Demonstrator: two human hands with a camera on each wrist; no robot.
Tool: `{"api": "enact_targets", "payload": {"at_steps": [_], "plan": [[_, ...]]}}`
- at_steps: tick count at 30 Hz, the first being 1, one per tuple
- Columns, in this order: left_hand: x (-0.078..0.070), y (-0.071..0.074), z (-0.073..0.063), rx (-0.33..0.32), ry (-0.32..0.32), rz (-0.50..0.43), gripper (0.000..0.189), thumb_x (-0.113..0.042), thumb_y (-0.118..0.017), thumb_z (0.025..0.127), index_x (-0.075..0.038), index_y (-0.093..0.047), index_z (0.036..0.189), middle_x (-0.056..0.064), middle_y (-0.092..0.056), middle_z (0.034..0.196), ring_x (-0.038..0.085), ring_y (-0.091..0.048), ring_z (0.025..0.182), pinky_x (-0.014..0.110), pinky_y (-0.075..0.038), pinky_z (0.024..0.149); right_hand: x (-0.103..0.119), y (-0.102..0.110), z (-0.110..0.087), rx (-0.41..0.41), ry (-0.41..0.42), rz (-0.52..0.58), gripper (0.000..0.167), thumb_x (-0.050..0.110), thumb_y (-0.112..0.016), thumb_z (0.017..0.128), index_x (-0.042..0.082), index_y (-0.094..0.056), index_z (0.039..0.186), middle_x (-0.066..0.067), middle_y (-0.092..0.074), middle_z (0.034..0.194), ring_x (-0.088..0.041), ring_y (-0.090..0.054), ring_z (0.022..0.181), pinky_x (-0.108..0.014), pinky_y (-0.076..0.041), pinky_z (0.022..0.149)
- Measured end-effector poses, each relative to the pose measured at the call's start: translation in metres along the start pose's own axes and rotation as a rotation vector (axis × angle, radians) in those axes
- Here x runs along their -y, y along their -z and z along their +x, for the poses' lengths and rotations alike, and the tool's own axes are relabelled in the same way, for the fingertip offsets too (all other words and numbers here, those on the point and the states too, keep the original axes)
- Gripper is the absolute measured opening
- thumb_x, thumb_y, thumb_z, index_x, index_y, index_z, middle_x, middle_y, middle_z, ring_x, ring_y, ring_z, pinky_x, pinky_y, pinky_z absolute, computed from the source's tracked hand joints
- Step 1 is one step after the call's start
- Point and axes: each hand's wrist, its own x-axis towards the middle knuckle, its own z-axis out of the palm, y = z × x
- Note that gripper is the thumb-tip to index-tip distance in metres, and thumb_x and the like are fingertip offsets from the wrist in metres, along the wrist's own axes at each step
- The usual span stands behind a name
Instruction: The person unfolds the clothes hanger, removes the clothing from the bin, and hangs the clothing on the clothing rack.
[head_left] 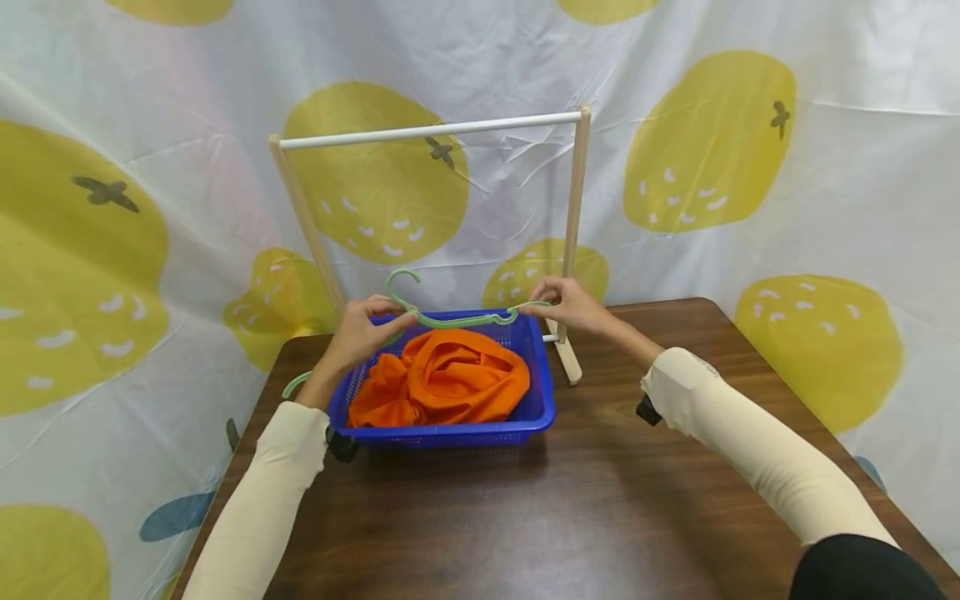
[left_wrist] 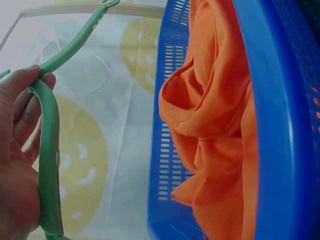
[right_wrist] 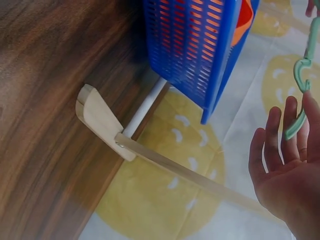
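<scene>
Both hands hold a green clothes hanger (head_left: 465, 320) level over the blue basket (head_left: 542, 392). My left hand (head_left: 365, 332) pinches it at the middle, just below the hook, which points up. In the left wrist view the hanger (left_wrist: 49, 145) runs along the palm, with thumb and fingertips at its centre. At the other end my right hand (head_left: 567, 305) pinches the tip between thumb and finger. The right wrist view shows the other fingers of the right hand (right_wrist: 290, 160) spread apart. An orange garment (head_left: 465, 375) lies bunched inside the basket, under the hanger.
A small rack with a white rod (head_left: 435, 132) and wooden posts (head_left: 576, 200) stands behind the basket. Its wooden foot (head_left: 564, 354) rests on the brown table (head_left: 600, 500), right of the basket. A fruit-patterned curtain (head_left: 675, 250) hangs behind and at the sides.
</scene>
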Motion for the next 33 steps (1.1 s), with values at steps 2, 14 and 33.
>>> {"api": "enact_targets", "payload": {"at_steps": [2, 14, 33], "plan": [[-0.001, 0.000, 0.000, -0.006, -0.007, 0.000, 0.014, -0.018, -0.082, 0.092, -0.010, -0.084, 0.104, 0.006, -0.077, 0.104, 0.018, -0.067, 0.102, 0.037, -0.050, 0.093, -0.002, -0.001, -0.002, 0.002, 0.002, -0.007, 0.018, 0.014, -0.082, 0.091, 0.002, -0.069, 0.097, -0.019, -0.077, 0.090, -0.030, -0.073, 0.083, -0.026, -0.050, 0.073], [-0.003, -0.003, -0.001, -0.035, 0.011, -0.034, 0.014, -0.010, -0.080, 0.092, -0.004, -0.083, 0.104, 0.013, -0.076, 0.104, 0.022, -0.065, 0.102, 0.038, -0.048, 0.094, -0.005, -0.003, -0.007, 0.000, -0.029, 0.015, 0.022, 0.015, -0.081, 0.093, -0.002, -0.070, 0.099, -0.021, -0.077, 0.093, -0.013, -0.071, 0.079, -0.023, -0.051, 0.074], [-0.014, -0.012, 0.008, 0.018, 0.065, 0.017, 0.019, -0.026, -0.082, 0.092, -0.009, -0.083, 0.101, 0.009, -0.074, 0.107, 0.025, -0.066, 0.103, 0.050, -0.053, 0.094, 0.008, -0.017, 0.004, 0.095, 0.113, -0.128, 0.018, 0.020, -0.080, 0.094, 0.012, -0.081, 0.110, -0.003, -0.079, 0.108, -0.020, -0.073, 0.104, -0.040, -0.058, 0.088]]}}
